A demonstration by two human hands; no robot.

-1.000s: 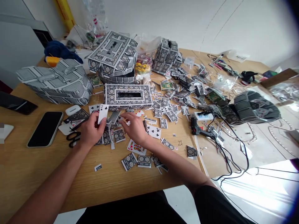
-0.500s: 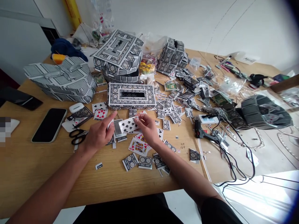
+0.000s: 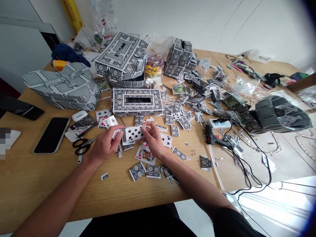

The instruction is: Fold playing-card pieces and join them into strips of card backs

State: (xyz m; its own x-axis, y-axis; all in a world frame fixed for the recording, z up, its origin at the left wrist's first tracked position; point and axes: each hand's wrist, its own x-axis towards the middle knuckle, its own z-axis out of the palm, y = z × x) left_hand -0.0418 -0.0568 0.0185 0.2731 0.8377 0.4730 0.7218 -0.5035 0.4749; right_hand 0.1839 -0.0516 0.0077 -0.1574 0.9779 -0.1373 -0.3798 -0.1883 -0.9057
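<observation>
Both my hands are over the wooden table, holding a face-up eight of spades playing card (image 3: pixel 132 133) by its opposite edges. My left hand (image 3: pixel 105 143) pinches its left side, and my right hand (image 3: pixel 153 139) has its fingertips on the right side. Just left of the card, a two of clubs (image 3: pixel 110 121) lies partly over a hearts card. Below my right hand lies a hearts court card (image 3: pixel 145 155). Loose card pieces with grey patterned backs (image 3: pixel 137 171) are scattered under and around my hands.
A rectangular tissue-box-like model of card backs (image 3: pixel 137 102) stands just beyond my hands. Black scissors (image 3: pixel 84 144) and a phone (image 3: pixel 51 135) lie to the left. A glue gun (image 3: pixel 213 135), black cables and heaped card pieces occupy the right.
The spades card has moved left and slightly down between my hands. The two of clubs, held up in my left hand a second ago, now lies on the cards at the left.
</observation>
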